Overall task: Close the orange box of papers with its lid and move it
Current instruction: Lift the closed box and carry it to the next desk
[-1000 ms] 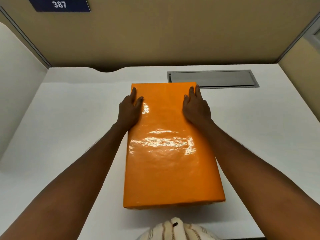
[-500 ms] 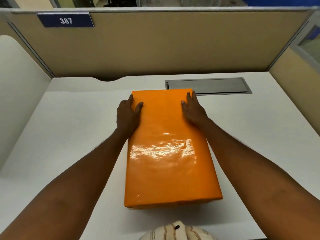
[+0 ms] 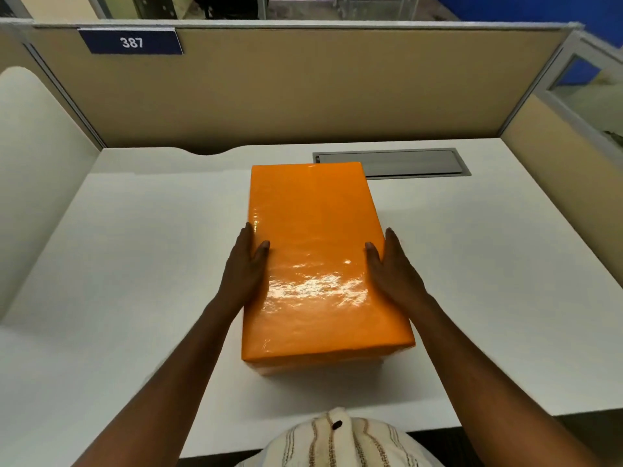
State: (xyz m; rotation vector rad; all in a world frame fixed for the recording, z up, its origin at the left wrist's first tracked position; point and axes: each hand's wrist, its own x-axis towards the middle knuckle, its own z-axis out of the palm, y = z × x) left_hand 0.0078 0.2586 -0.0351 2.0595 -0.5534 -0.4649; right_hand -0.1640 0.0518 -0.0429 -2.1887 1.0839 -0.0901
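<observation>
The orange box (image 3: 317,230) stands lengthwise in the middle of the white desk (image 3: 135,264), with its glossy orange lid on top and closed. My left hand (image 3: 244,267) presses flat against the box's left side, thumb lying over the lid's edge. My right hand (image 3: 392,269) clasps the right side the same way, thumb on the lid. Both hands sit around the box's mid-length. The papers inside are hidden.
A grey metal cable hatch (image 3: 404,162) is set into the desk just behind the box's far right corner. Beige partition walls (image 3: 303,96) close the back and both sides. A blue plate (image 3: 131,42) reading 387 hangs on the back wall.
Both hands have slid from the far end of the lid back to the box's middle sides. The view has tilted up, showing more of the partition.
</observation>
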